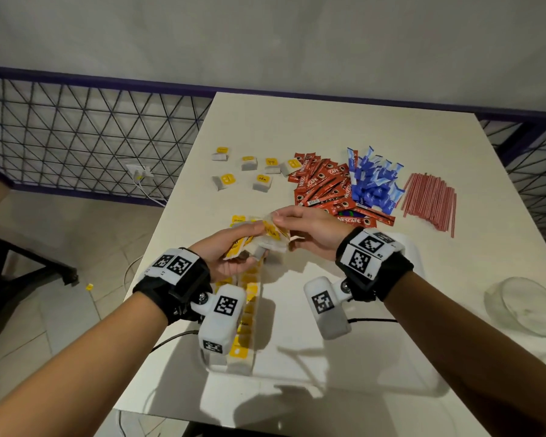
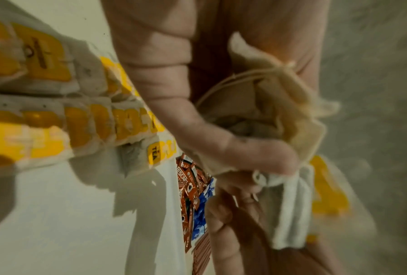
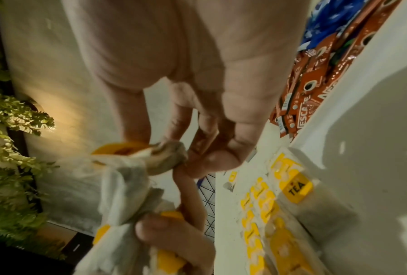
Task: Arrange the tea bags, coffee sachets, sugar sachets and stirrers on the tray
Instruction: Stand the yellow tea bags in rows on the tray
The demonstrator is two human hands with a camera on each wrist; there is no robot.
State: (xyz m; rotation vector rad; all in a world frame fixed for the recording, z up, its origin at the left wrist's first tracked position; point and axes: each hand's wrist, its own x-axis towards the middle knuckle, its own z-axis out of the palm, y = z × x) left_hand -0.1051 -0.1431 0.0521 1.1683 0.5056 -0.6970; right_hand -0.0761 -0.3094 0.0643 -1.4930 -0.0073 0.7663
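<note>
We judge the job barely begun: two rows of tea bags (image 1: 248, 313) fill the tray's (image 1: 418, 257) left edge, our left hand (image 1: 230, 253) clutches a bunch, our right hand (image 1: 303, 228) pinches one from it, while coffee (image 1: 323, 184), sugar (image 1: 374, 181) and stirrers (image 1: 431, 200) wait near the table's (image 1: 297, 121) far edge.

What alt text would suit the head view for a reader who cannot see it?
Both hands, left hand and right hand, hold a bunch of tea bags above a white table. Beyond lie loose tea bags, red coffee sachets, blue sachets and red stirrers.
</note>
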